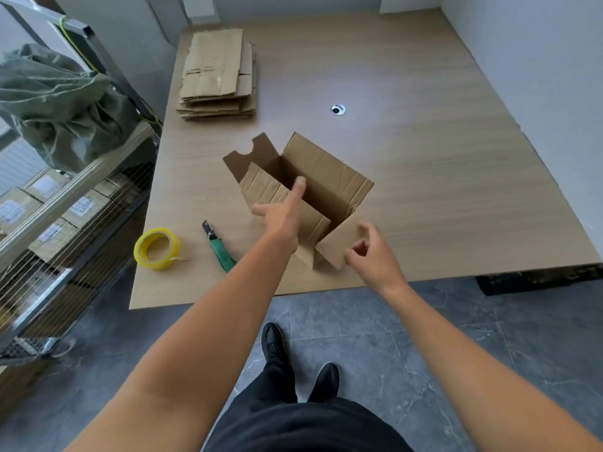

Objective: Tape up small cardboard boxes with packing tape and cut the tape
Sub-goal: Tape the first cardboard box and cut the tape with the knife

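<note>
A small brown cardboard box point(326, 177) stands open on the wooden table point(440, 190), its flaps spread outward. My left hand point(282, 213) rests straight fingers on the left flap, index fingertip at the box's opening. My right hand point(372, 252) hovers at the near right flap with loosely curled fingers, holding nothing. A yellow roll of packing tape point(157, 248) lies on the table left of the box. A green-handled utility knife point(218, 246) lies between the tape and my left forearm.
A stack of flattened cardboard boxes point(217, 75) lies at the table's far left. A round cable grommet point(338, 109) sits mid-table. A metal shelf rack point(65, 203) with a green sack and labelled boxes stands to the left. My feet stand on grey floor tiles.
</note>
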The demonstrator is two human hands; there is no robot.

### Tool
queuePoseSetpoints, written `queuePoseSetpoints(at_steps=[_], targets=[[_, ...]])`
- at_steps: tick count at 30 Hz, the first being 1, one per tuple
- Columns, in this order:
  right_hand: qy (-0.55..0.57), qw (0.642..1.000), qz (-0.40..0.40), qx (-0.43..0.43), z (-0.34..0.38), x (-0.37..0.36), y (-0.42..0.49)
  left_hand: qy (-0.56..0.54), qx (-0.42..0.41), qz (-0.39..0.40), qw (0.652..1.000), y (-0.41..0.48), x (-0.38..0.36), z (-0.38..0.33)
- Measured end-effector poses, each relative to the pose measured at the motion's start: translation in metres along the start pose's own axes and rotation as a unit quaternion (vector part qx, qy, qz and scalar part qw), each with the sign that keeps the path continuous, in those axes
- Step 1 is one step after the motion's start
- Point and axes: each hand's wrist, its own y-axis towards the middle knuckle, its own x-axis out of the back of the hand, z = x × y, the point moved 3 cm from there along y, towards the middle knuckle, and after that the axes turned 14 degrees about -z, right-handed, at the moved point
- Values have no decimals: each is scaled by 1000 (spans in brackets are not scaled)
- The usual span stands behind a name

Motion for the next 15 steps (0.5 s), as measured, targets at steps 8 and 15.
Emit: queuePoseSetpoints(at_steps=[8,15], targets=[[-291,921,-85,246,57,29,43,-27,-106,52,993,20,2,-6],[-308,947,88,26,35,-1,117,36,-42,139,989,73,-9,6]])
